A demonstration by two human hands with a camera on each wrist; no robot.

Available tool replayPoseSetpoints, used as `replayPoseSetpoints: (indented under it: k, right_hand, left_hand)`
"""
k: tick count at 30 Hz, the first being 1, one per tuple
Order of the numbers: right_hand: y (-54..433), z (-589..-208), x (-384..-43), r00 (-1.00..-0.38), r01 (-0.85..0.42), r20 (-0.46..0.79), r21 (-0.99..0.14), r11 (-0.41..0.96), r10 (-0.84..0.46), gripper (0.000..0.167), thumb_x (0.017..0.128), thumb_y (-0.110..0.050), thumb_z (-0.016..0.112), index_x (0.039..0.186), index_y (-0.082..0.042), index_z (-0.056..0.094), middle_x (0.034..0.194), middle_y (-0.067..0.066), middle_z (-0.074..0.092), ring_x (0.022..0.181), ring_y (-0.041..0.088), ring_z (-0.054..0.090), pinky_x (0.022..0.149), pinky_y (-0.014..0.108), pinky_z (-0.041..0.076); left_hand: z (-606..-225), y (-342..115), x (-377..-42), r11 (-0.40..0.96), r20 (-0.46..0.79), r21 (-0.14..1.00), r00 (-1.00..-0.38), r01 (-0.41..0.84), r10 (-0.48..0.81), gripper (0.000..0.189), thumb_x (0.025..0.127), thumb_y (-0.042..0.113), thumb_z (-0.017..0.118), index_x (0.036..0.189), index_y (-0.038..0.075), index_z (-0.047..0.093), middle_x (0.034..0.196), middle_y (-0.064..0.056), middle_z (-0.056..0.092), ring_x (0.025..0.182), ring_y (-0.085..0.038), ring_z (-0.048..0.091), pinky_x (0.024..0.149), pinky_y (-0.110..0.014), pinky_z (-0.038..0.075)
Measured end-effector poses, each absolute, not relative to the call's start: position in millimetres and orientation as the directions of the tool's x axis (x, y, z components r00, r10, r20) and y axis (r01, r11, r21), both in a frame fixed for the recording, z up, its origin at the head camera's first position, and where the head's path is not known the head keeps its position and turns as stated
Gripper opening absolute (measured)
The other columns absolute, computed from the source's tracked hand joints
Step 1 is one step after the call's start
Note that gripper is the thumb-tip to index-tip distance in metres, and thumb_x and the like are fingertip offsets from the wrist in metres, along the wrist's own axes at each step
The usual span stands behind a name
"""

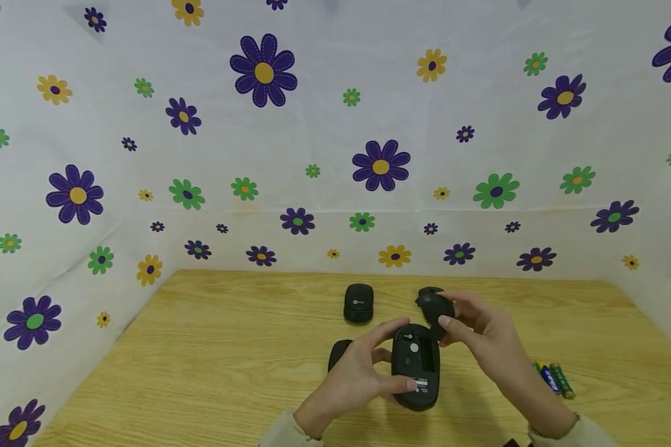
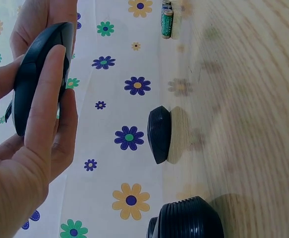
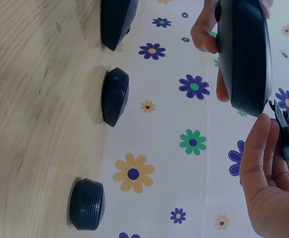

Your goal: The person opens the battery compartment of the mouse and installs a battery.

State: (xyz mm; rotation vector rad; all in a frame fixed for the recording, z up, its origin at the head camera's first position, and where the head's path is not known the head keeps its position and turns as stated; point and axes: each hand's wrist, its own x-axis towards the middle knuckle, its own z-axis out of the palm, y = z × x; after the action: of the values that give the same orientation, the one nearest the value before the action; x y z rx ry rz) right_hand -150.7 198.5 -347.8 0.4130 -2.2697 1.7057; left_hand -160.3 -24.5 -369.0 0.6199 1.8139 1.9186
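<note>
My left hand (image 1: 363,372) grips a black computer mouse (image 1: 416,394), its underside turned up toward the head camera and its long battery slot (image 1: 427,354) uncovered. Labels and a round pale spot show on that underside. In the left wrist view the fingers of this hand curl around the mouse's sides. Just right of the mouse's upper end, my right hand (image 1: 489,338) pinches a thin dark battery cover (image 3: 283,130) between thumb and fingers. In the right wrist view the cover's small tab is close to the mouse's end.
One black mouse (image 1: 359,301) stands on the wooden table (image 1: 229,335). Another mouse (image 1: 338,352) is partly hidden behind my left hand, and a third (image 1: 429,290) shows beyond my right. Several batteries (image 1: 556,380) lie at the right. A flowered cloth (image 1: 313,130) surrounds the table.
</note>
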Motion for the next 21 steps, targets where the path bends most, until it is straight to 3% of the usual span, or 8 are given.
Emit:
replayPoseSetpoints:
  k: [13, 21]
  right_hand:
    - [219, -350, -156, -0.942, -0.334, 0.327, -0.908, 0.254, -0.071, 0.031, 0.103, 0.003, 0.054, 0.132, 0.013, 0.053, 0.086, 0.005, 0.067, 0.068, 0.018, 0.068, 0.063, 0.031, 0.063]
    - [231, -355, -157, -0.944, -0.330, 0.316, -0.906, 0.266, -0.096, 0.031, 0.101, 0.008, 0.053, 0.130, 0.015, 0.052, 0.081, 0.009, 0.064, 0.065, 0.019, 0.066, 0.060, 0.032, 0.063]
  left_hand:
    - [-368, -25, -161, -0.066, 0.033, 0.998, -0.814, -0.006, 0.581, 0.078, 0.081, -0.015, 0.073, 0.148, 0.019, 0.052, 0.149, -0.006, 0.045, 0.100, -0.023, 0.065, 0.065, -0.040, 0.064]
    - [-367, -25, -161, -0.059, 0.035, 0.998, -0.815, 0.001, 0.578, 0.078, 0.081, -0.015, 0.073, 0.147, 0.020, 0.052, 0.150, -0.005, 0.046, 0.100, -0.022, 0.065, 0.064, -0.038, 0.064]
